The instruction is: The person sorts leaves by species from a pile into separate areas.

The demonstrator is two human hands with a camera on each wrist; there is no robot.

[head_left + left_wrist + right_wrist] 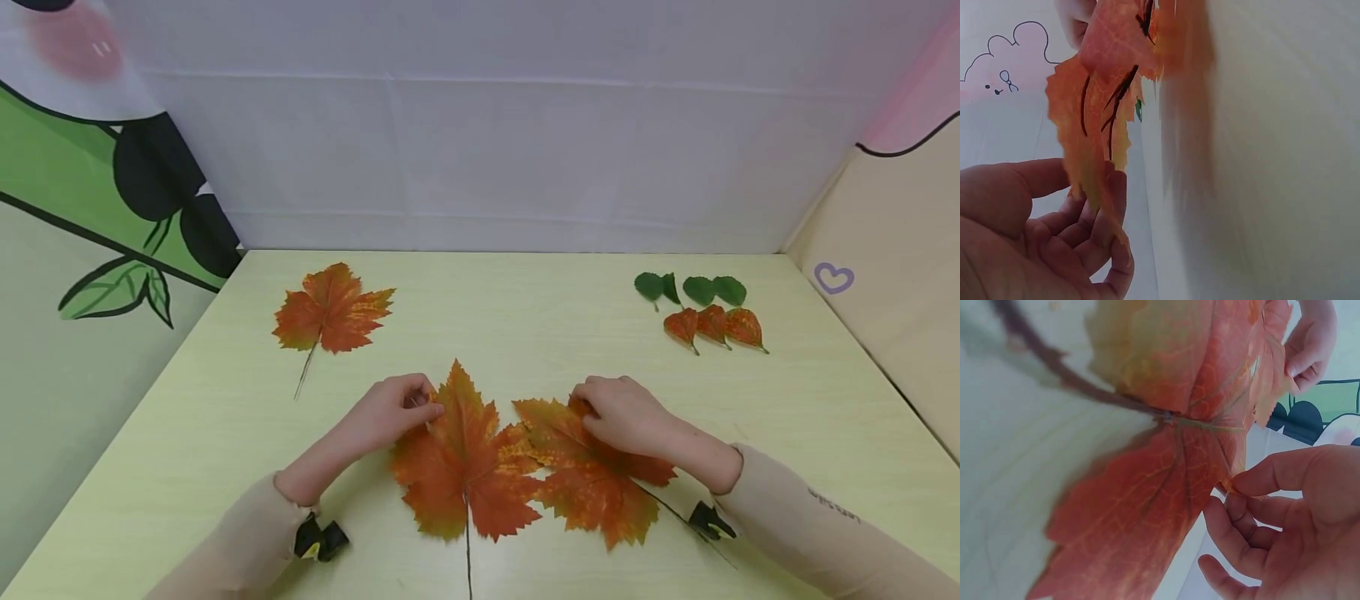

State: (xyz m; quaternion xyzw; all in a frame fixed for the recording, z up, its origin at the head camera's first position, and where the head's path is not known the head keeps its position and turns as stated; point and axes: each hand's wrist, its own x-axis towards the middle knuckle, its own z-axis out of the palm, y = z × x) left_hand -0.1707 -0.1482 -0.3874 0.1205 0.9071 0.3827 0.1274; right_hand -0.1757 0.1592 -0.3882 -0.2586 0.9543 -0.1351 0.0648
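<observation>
My left hand [393,410] pinches the upper left edge of an orange-red maple leaf [468,479] whose thin dark stem runs toward the front edge. In the left wrist view this leaf [1094,125] hangs between thumb and fingers, its underside veins dark. A second maple leaf [600,492] overlaps the first at its left tip, its stem slanting to the lower right. Thumb and forefinger of my right hand [626,417] pinch that one by its upper edge. Its red surface [1135,512] and stem show close up in the right wrist view.
A third maple leaf [330,312] lies at the back left of the pale wooden table [495,312]. At the back right are several small green leaves [699,290] in a row, with three small orange leaves [681,327] just in front. A white cloth [495,150] hangs behind.
</observation>
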